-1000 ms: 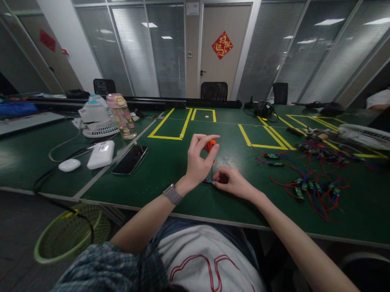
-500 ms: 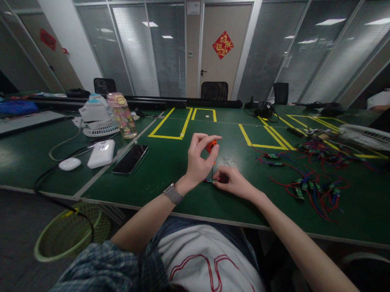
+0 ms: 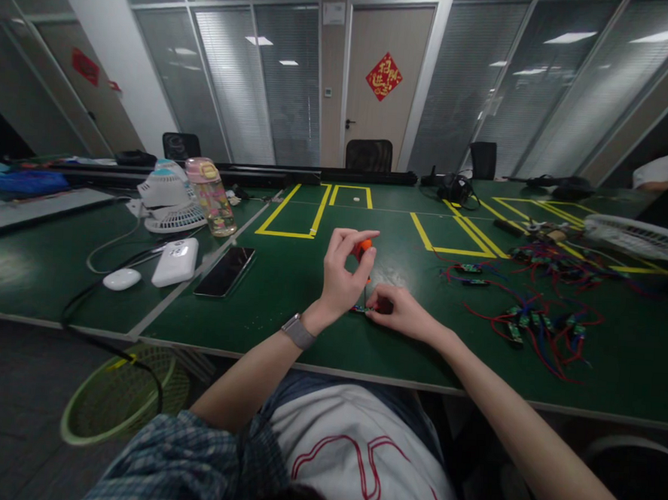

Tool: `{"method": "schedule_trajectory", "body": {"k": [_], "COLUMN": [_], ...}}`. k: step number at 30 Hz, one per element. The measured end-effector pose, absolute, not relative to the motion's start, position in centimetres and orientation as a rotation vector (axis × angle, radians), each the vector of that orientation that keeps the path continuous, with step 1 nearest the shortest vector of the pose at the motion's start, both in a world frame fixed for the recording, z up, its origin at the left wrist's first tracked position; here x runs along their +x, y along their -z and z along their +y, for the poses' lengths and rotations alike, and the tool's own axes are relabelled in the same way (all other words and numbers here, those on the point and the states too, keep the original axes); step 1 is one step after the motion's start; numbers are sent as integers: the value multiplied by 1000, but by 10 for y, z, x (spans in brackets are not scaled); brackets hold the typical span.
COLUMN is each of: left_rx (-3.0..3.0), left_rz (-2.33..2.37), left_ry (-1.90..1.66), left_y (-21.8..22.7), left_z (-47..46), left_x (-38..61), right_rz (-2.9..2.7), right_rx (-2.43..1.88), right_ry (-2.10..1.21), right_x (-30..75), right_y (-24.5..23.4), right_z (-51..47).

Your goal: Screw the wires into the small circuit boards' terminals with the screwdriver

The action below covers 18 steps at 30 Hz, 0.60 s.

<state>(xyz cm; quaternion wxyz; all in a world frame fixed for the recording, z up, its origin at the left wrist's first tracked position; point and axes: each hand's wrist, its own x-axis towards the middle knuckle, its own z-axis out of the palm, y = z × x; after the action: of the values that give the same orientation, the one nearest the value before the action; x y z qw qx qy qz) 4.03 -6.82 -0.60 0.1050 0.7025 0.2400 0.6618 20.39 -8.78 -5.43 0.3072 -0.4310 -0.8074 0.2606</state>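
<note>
My left hand (image 3: 339,277), with a watch on its wrist, is closed round the orange and dark handle of a screwdriver (image 3: 367,245). The tool stands nearly upright, its thin dark shaft reaching down to a small green circuit board (image 3: 358,309) on the table. The fingertips of my right hand (image 3: 399,311) pinch the right end of that board and hold it low against the tabletop. My fingers hide part of the handle and of the board, and the tip's exact contact point is too small to make out.
Circuit boards with red and blue wires (image 3: 525,318) lie to the right, a larger wired pile (image 3: 554,260) behind them. On the left are a phone (image 3: 225,271), a white power bank (image 3: 175,262), a mouse (image 3: 122,279), a bottle (image 3: 211,199) and a fan (image 3: 167,198). A person (image 3: 661,170) sits far right.
The screwdriver's handle has turned slightly in my left hand, its orange part showing differently. Both hands stay in place, and the view has shifted a little.
</note>
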Motion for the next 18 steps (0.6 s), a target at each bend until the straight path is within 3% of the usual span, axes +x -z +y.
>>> {"method": "schedule_trajectory", "body": {"k": [18], "left_rx": [2061], "left_rz": [687], "left_ry": [-1962], "left_y": [6], "left_z": [-69], "left_x": [41], "right_rz": [-2142], "right_rx": [-1130], "right_ry": [-689], "right_x": [205], "right_y": [58], "right_z": [-85]}}
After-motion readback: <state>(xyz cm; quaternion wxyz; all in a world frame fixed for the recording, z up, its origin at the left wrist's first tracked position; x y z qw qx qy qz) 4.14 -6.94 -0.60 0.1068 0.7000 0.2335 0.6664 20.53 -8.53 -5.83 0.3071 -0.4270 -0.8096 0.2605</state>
